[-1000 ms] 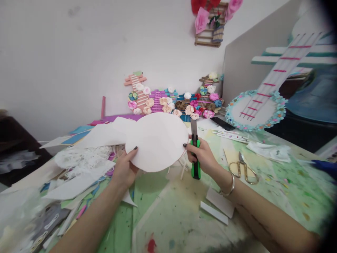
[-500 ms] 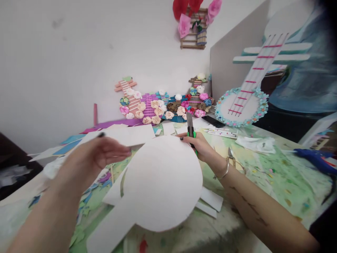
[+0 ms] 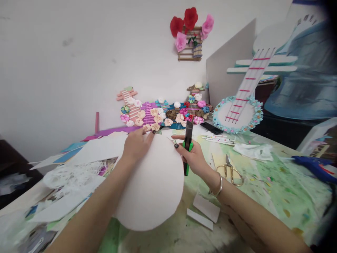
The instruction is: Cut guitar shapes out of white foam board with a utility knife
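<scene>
A white lute-shaped board (image 3: pixel 155 182) lies in front of me, its rounded end towards me. My left hand (image 3: pixel 138 144) grips its far left part, fingers closed at the far edge; the forearm covers the board's left side. In my right hand (image 3: pixel 195 156) is a green and black utility knife (image 3: pixel 187 147), blade pointing up. Thumb and forefinger of that hand are close together at the board's far right edge, beside a thin sliver. Two white offcuts (image 3: pixel 206 207) lie on the table right of the board.
Gold-handled scissors (image 3: pixel 229 170), a blue glue gun (image 3: pixel 314 164), a phone (image 3: pixel 211 128) and several pens (image 3: pixel 218 139) lie to the right. Scraps and white sheets (image 3: pixel 97 149) cover the left. Flower-decorated lute models (image 3: pixel 149 114) line the wall; a larger one (image 3: pixel 243 95) stands right.
My left hand has come from the air onto the board. The board has turned, its narrow part swinging away from me. The knife is still in my right hand.
</scene>
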Demonstrator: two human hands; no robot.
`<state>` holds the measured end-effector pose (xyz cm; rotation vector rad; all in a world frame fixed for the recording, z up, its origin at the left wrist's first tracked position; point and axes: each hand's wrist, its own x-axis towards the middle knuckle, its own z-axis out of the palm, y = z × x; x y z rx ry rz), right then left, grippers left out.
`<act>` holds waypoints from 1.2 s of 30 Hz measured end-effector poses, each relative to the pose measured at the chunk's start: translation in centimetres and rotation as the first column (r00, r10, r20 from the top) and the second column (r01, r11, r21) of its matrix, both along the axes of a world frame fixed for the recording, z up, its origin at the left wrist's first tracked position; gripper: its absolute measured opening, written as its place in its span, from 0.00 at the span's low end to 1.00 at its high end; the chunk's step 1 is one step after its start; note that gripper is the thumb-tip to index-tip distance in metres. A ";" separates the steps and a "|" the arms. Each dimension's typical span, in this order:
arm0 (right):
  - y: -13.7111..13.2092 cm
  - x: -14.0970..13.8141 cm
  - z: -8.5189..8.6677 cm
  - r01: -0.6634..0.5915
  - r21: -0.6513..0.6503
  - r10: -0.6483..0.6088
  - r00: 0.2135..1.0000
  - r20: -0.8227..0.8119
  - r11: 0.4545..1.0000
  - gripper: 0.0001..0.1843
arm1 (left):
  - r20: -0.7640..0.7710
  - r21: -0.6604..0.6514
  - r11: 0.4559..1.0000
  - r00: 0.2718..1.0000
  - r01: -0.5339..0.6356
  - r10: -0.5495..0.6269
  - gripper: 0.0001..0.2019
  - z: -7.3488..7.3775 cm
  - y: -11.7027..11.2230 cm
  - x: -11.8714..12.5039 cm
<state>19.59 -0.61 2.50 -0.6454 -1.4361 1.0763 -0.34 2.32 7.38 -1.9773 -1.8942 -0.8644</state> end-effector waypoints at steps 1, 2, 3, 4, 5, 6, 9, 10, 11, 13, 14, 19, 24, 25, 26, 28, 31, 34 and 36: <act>-0.1 -0.1 0.0 -0.023 0.000 0.023 1.000 0.009 1.000 0.21 | -0.019 0.025 0.995 0.995 0.094 -0.094 0.21 0.3 0.0 0.4; -0.2 -0.1 0.0 -0.040 0.000 0.040 0.999 0.015 0.999 0.21 | -0.029 0.004 0.983 0.982 0.184 -0.184 0.20 0.5 0.0 0.8; -0.2 -0.1 0.0 -0.047 0.001 0.047 0.999 0.016 0.999 0.21 | -0.023 -0.060 0.966 0.967 0.250 -0.252 0.21 0.7 -0.2 1.2; -0.2 -0.1 0.0 -0.045 0.001 0.045 0.999 0.017 0.999 0.21 | -0.003 -0.150 0.947 0.958 0.283 -0.287 0.24 0.9 -0.4 1.5; -0.2 0.0 0.1 -0.043 -0.003 0.043 0.999 0.018 0.999 0.21 | 0.018 -0.237 0.929 0.957 0.286 -0.290 0.26 1.0 -0.7 1.7; -0.1 0.1 0.1 -0.044 -0.011 0.044 0.999 0.018 0.999 0.22 | 0.029 -0.301 0.917 0.964 0.261 -0.264 0.28 1.1 -1.0 1.8; 0.1 0.4 0.3 -0.083 -0.005 0.084 0.996 0.018 0.996 0.22 | 0.066 -0.335 0.934 0.992 0.125 -0.109 0.30 1.1 -2.5 1.4; 0.1 0.5 0.3 -0.114 0.014 0.114 0.993 0.016 0.993 0.22 | 0.094 -0.323 0.943 0.994 0.081 -0.053 0.30 1.0 -3.1 1.1; 0.1 0.5 0.2 -0.148 0.039 0.148 0.989 0.018 0.988 0.22 | 0.120 -0.312 0.949 0.993 0.037 0.001 0.30 0.9 -3.7 0.7; 0.0 0.5 0.0 -0.206 0.091 0.201 0.978 0.060 0.974 0.28 | 0.157 -0.300 0.953 0.984 -0.037 0.087 0.29 0.5 -5.0 -0.1; -0.1 0.5 -0.1 -0.226 0.119 0.213 0.971 0.111 0.967 0.31 | 0.173 -0.302 0.951 0.977 -0.064 0.121 0.29 0.1 -5.7 -0.5; -0.9 0.1 -0.6 -0.291 0.211 0.201 0.909 0.366 0.933 0.31 | 0.337 -0.280 0.956 0.924 -0.087 0.182 0.27 -2.3 -8.1 -1.4; -1.1 -0.2 -0.8 -0.290 0.314 0.108 0.866 0.489 0.904 0.30 | 0.358 -0.203 0.975 0.920 -0.089 0.158 0.25 -4.6 -8.9 -1.7; -1.1 -0.2 -0.9 -0.289 0.339 0.084 0.857 0.509 0.895 0.30 | 0.355 -0.192 0.977 0.922 -0.092 0.157 0.25 -4.9 -8.9 -1.8; -1.1 -0.2 -1.0 -0.289 0.355 0.067 0.850 0.523 0.889 0.29 | 0.356 -0.183 0.979 0.921 -0.094 0.156 0.25 -5.1 -8.9 -1.9; -1.3 -0.3 -1.1 -0.282 0.374 0.036 0.836 0.547 0.884 0.29 | 0.371 -0.176 0.981 0.917 -0.083 0.144 0.24 -5.3 -8.9 -2.1; -1.6 -0.3 -1.2 -0.244 0.383 -0.023 0.818 0.575 0.891 0.28 | 0.378 -0.182 0.981 0.916 -0.068 0.133 0.23 -5.4 -9.2 -2.3; -1.8 -0.3 -1.2 -0.217 0.391 -0.059 0.809 0.584 0.895 0.25 | 0.365 -0.164 0.984 0.922 -0.073 0.130 0.23 -5.4 -9.6 -2.5; -1.9 -0.3 -1.1 -0.207 0.405 -0.077 0.809 0.583 0.891 0.24 | 0.353 -0.145 0.986 0.927 -0.080 0.127 0.24 -5.3 -9.9 -2.6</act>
